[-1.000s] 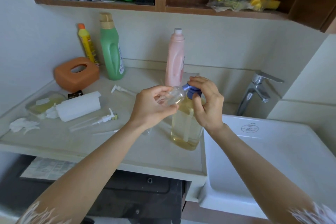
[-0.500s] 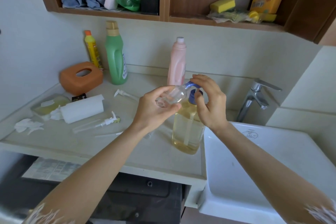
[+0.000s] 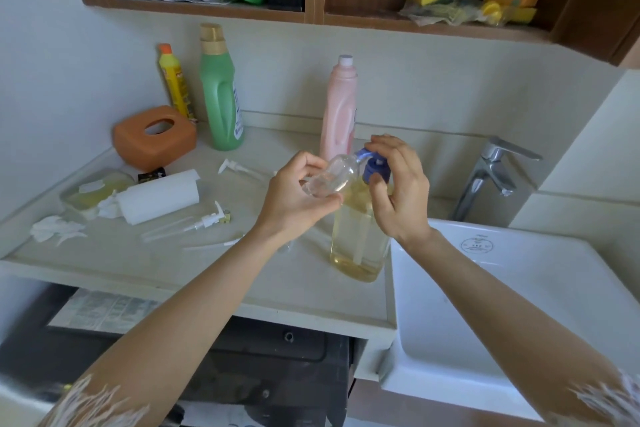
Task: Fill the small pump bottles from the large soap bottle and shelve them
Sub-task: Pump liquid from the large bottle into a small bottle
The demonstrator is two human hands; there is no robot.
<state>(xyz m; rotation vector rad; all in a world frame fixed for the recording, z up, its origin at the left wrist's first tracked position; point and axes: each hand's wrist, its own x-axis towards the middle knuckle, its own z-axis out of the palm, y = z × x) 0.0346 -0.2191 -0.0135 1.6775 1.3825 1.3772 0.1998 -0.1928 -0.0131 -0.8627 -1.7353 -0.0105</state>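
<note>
Two hands at counter (image 3: 145, 263) edge beside sink (image 3: 519, 305). One large soap bottle (image 3: 358, 243), amber liquid, upright on counter. One small clear bottle (image 3: 330, 177), tilted, mouth at blue pump nozzle (image 3: 363, 153). Left hand (image 3: 294, 199) pinches small bottle; right hand (image 3: 398, 191) curled over blue pump head (image 3: 375, 168), fingers on top. Two loose white pumps (image 3: 211, 218) (image 3: 239, 168) lying on counter, well left of hands. Three tall bottles against wall: yellow (image 3: 175, 83), green (image 3: 221, 94), pink (image 3: 341, 107). Versus 0.5 s ago: grip and bottle placement unchanged.
</note>
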